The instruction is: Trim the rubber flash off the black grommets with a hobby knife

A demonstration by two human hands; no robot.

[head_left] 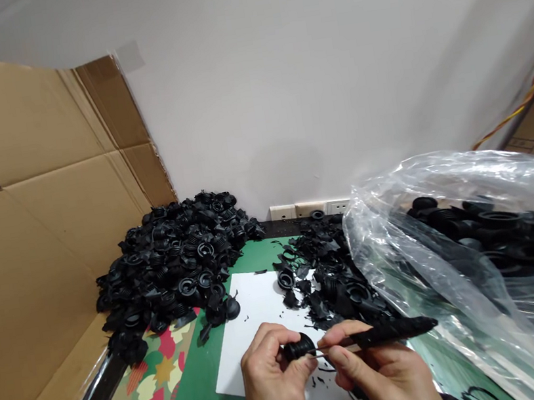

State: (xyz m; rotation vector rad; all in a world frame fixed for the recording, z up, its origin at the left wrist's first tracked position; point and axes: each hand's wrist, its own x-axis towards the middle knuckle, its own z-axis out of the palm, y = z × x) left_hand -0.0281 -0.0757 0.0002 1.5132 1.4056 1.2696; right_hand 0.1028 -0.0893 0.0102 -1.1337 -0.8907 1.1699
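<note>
Between the thumb and fingers of my left hand is a small black ribbed rubber part. My right hand grips a black-handled tool, its thin metal tip pointing left and meeting the edge of the rubber part. Whether that tip is a blade or a pick is too small to tell. Both hands are above a white sheet, with black rubber scraps scattered on it. Beyond my right hand spreads a heap of black scraps and rubber parts.
A large pile of black rubber parts rises at the left, against an upright cardboard box. At the right lies a clear plastic bag holding more black rubber pieces. A green mat lies under the sheet. Sockets line the wall.
</note>
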